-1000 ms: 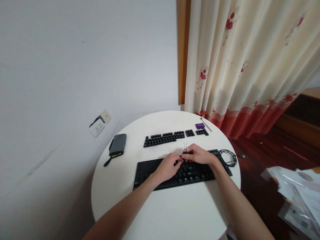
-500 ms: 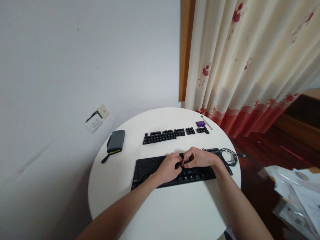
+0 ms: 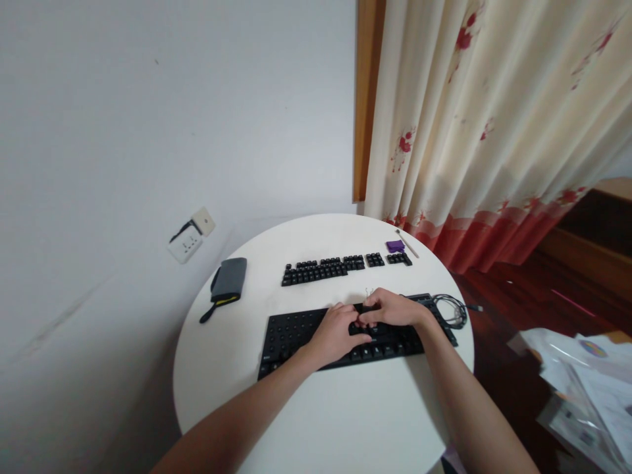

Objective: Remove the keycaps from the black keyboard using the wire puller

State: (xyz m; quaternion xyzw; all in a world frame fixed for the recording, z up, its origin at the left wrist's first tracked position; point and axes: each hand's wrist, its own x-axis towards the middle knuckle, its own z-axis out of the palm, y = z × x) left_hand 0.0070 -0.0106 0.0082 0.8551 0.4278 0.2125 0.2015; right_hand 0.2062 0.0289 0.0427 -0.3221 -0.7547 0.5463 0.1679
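A black keyboard (image 3: 291,332) lies on the round white table (image 3: 336,421); its left half shows bare switches. My right hand (image 3: 392,308) is shut on a wire keycap puller (image 3: 368,293), whose loop sticks up above my fingers over the keyboard's middle. My left hand (image 3: 336,332) rests on the keyboard right beside it, fingertips touching the keys under the puller. Rows of removed black keycaps (image 3: 323,268) are laid out behind the keyboard.
A grey pouch (image 3: 228,282) lies at the table's left. A purple block (image 3: 395,246) and a thin stick (image 3: 407,242) sit at the back right. The keyboard's coiled cable (image 3: 451,309) is by the right edge. Curtain and dark floor lie to the right.
My hands pressed down on the keyboard's middle, then the right hand lifted slightly so the puller's wire loop shows again. The left hand shifted a little over the keys.
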